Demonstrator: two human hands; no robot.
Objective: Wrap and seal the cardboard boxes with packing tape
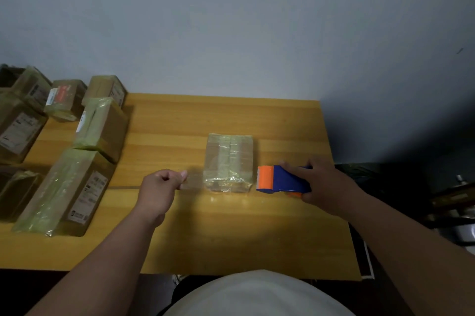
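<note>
I am looking down at a wooden table [180,233] that is standing against a pale wall [231,20], and it is taking up most of the lower view. Along its left side a group of taped cardboard boxes [64,192] is lying close together; I am counting about 8 there, though the ones at the far left edge are running out of view, so I cannot be sure of the number. Several are carrying printed labels too small to read.

Near the middle of the table 1 small box [229,161] is lying flat, already covered in shiny clear tape. It is sitting between my 2 hands, with the left hand just beside its near left corner and the right hand a little off to its right.

My right hand [326,184] is curling around 1 blue and orange tape dispenser [282,179], gripping its body, with the orange toothed end pointing toward the box's right side and sitting just beside it.

My left hand [159,187] is closing into a loose fist, with the thumb and fingers pinching the end of a strip of clear tape [195,179]. The strip is stretching from those fingers to the box's left side, faint against the wood.
</note>
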